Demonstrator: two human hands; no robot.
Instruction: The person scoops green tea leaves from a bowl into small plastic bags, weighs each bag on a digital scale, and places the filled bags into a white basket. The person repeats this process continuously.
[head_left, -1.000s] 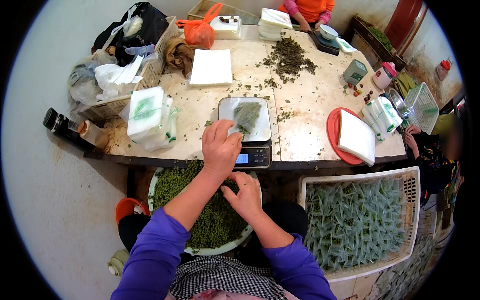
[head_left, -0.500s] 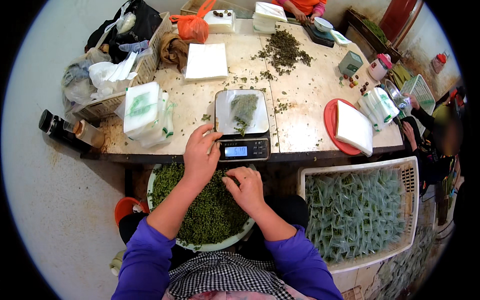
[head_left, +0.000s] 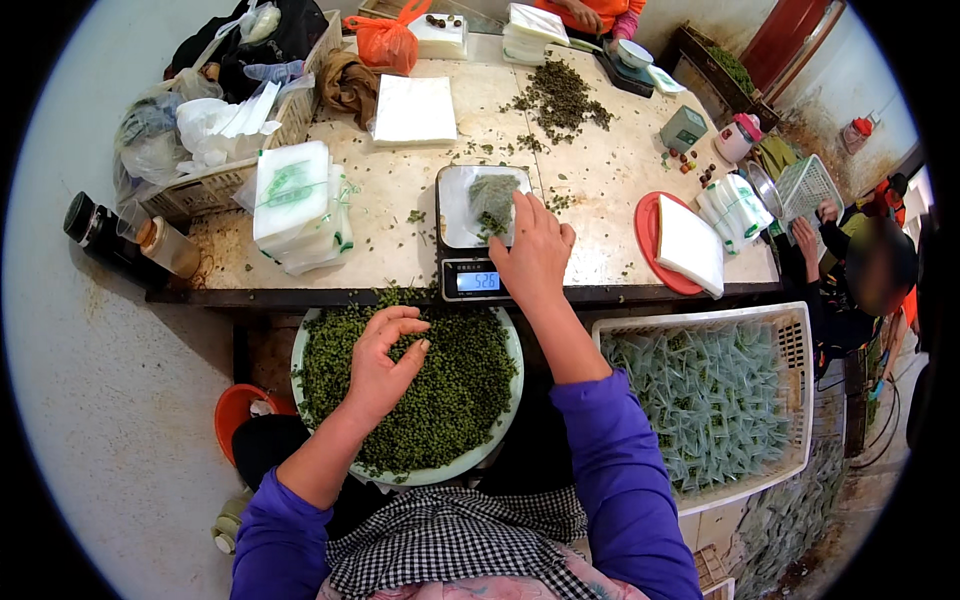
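Observation:
A clear plastic bag partly filled with green peppercorns (head_left: 493, 203) lies on the pan of a digital scale (head_left: 452, 283) at the table's front edge. My right hand (head_left: 538, 248) is over the right side of the scale, fingers apart beside the bag; I cannot tell whether the fingertips touch it. Below the table edge stands a pale round basin (head_left: 518, 385) heaped with loose green peppercorns (head_left: 440, 400). Above its left part hovers my left hand (head_left: 382, 362), fingers bent and thumb apart, with nothing visible in it.
Stacks of plastic bags (head_left: 292, 205) stand left of the scale. A red plate (head_left: 648, 238) with white bags lies to the right. Below it is a white crate (head_left: 800, 400) full of filled bags. Other people sit at the far side (head_left: 590, 12) and the right (head_left: 840, 260).
My left hand has moved from the scale down over the basin. My right hand has gone from the basin up to the scale beside the bag. The whole view has shifted slightly.

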